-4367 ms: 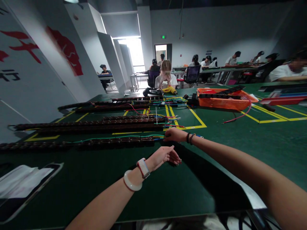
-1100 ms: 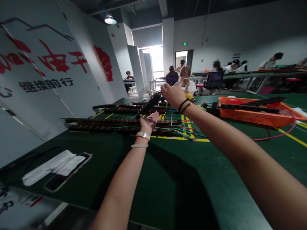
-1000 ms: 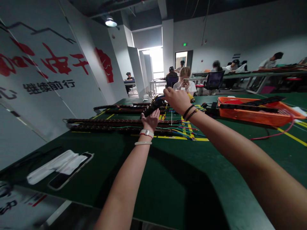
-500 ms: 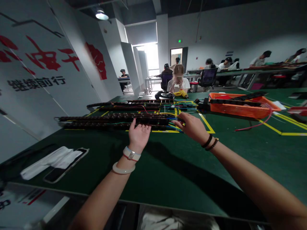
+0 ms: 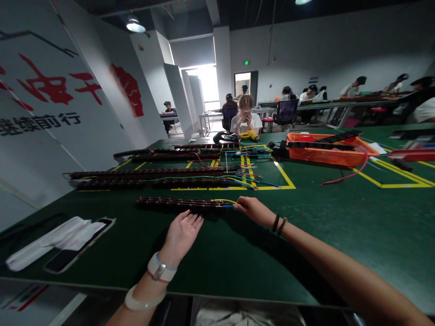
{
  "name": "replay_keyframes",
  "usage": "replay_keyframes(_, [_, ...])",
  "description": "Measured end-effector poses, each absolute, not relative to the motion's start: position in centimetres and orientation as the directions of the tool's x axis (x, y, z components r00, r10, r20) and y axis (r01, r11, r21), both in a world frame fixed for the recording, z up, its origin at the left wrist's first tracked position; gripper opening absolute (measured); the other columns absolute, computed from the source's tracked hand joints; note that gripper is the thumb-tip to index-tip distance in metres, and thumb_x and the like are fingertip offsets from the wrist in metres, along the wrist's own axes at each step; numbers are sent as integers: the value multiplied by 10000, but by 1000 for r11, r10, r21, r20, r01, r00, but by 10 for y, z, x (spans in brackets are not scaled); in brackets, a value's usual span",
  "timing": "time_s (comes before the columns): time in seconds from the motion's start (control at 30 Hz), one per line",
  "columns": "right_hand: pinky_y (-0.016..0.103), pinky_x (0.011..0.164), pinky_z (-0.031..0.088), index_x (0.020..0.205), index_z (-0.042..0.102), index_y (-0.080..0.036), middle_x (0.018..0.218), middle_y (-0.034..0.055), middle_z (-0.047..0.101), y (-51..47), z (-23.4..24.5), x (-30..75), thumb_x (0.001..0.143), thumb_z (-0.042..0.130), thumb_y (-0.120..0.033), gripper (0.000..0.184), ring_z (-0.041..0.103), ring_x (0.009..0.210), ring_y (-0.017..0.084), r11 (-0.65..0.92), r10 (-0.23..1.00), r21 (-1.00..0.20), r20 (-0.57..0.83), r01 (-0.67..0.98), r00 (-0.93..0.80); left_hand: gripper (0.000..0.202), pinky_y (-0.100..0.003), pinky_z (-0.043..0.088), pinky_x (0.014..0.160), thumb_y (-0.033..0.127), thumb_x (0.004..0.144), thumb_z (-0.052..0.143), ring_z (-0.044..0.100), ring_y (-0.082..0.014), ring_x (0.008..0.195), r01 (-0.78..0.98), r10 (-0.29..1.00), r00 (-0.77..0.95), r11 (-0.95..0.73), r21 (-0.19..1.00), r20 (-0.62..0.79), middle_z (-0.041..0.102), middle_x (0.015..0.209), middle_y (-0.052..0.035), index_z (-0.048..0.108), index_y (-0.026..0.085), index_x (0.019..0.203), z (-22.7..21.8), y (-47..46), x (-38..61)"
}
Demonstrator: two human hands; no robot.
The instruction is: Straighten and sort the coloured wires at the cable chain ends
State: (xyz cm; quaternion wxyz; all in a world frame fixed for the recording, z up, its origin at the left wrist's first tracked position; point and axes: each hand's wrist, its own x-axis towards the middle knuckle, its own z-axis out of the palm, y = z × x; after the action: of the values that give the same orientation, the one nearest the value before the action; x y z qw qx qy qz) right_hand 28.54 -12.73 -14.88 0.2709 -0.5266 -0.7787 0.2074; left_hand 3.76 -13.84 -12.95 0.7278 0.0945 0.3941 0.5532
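A dark, long wire harness (image 5: 180,203) with light markings along it stretches across the green table (image 5: 210,271) in front of me. Blue and yellow wire ends leave it at the right, where my right hand (image 5: 253,210) pinches them. My left hand (image 5: 183,233) is palm up with fingers outstretched, just below the harness near its middle; whether the fingertips touch it I cannot tell. Behind lie several more dark harnesses (image 5: 152,176) side by side, their coloured wire ends pointing right.
An orange basket (image 5: 319,156) holding dark parts stands at the back right. A yellow heat gun (image 5: 250,135) lies at the far edge, where a person (image 5: 245,117) sits. At left are a phone (image 5: 56,261) and white paper (image 5: 74,233). Yellow tape (image 5: 287,174) marks the table.
The harness by my hands has come away from the others, toward me. My right hand moved with it, keeping its wire ends; my left hand also came nearer, still open.
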Motion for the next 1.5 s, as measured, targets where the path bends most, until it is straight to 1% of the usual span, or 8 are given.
replay_keyframes(0.17, [229, 576, 353, 840, 617, -155, 746, 37, 610, -123, -165, 291, 902, 473, -376, 271, 519, 642, 125, 379, 920, -558, 143, 738, -365, 499, -404, 382, 1031, 140, 821, 470, 440, -293, 1242, -596, 815, 330, 572, 564, -477, 453, 1324, -234, 380, 10, 1294, -132, -183, 48])
replay_keyframes(0.33, [291, 762, 350, 786, 651, -162, 768, 48, 606, -113, -172, 295, 874, 512, -433, 317, 507, 744, 149, 548, 836, -370, 278, 750, -473, 390, -409, 303, 1077, 155, 860, 439, 484, -289, 1204, -287, 542, 750, 784, 551, -380, 521, 1275, -227, 490, -17, 1207, -137, -195, 70])
replay_keyframes(0.57, [260, 719, 351, 679, 646, -155, 769, 39, 588, -104, -176, 309, 865, 477, -515, 438, 506, 742, 141, 474, 853, -524, 75, 707, -517, 385, -380, 310, 1061, 194, 860, 463, 512, -262, 1178, -134, 455, 791, 781, 610, -409, 496, 1293, -247, 494, -14, 1183, -144, -166, 120])
replay_keyframes(0.73, [288, 819, 321, 711, 660, -159, 805, 13, 624, -104, -178, 311, 843, 562, -350, 252, 519, 760, 129, 464, 860, -578, 110, 672, -499, 602, -406, 323, 1043, 420, 871, 465, 531, -304, 1146, -104, 434, 795, 786, 610, -424, 460, 1273, -330, 426, -72, 1215, -157, -150, 148])
replay_keyframes(0.87, [314, 796, 295, 637, 653, -168, 751, 7, 616, -109, -174, 306, 786, 622, -250, 172, 476, 784, 148, 507, 862, -420, 249, 753, -442, 633, -395, 355, 1019, 512, 865, 426, 578, -284, 1079, -208, 553, 733, 736, 644, -396, 530, 1202, -305, 456, -29, 1193, -165, -147, 155])
replay_keyframes(1.1, [332, 792, 277, 612, 648, -179, 702, 10, 603, -118, -164, 301, 820, 607, -293, 241, 446, 789, 156, 577, 786, -162, 376, 800, -491, 370, -393, 386, 983, 433, 886, 444, 602, -219, 1016, -389, 730, 607, 617, 684, -314, 629, 1108, -159, 565, 138, 1072, -172, -148, 152])
replay_keyframes(1.33, [364, 799, 325, 728, 648, -163, 807, 68, 613, -132, -153, 290, 856, 529, -181, 175, 453, 812, 194, 581, 692, 259, 341, 771, -636, 154, -309, 463, 869, 274, 910, 446, 616, -138, 850, -544, 850, 435, 512, 664, -299, 646, 965, -65, 561, 173, 924, -179, -149, 161])
replay_keyframes(1.5, [381, 896, 347, 922, 663, -111, 853, 87, 638, -143, -167, 284, 841, 503, -93, 180, 490, 906, 225, 595, 607, 434, 309, 677, -732, 159, -238, 460, 860, 103, 878, 463, 604, -99, 818, -650, 881, 333, 472, 595, -336, 637, 840, -25, 552, 160, 758, -177, -146, 168])
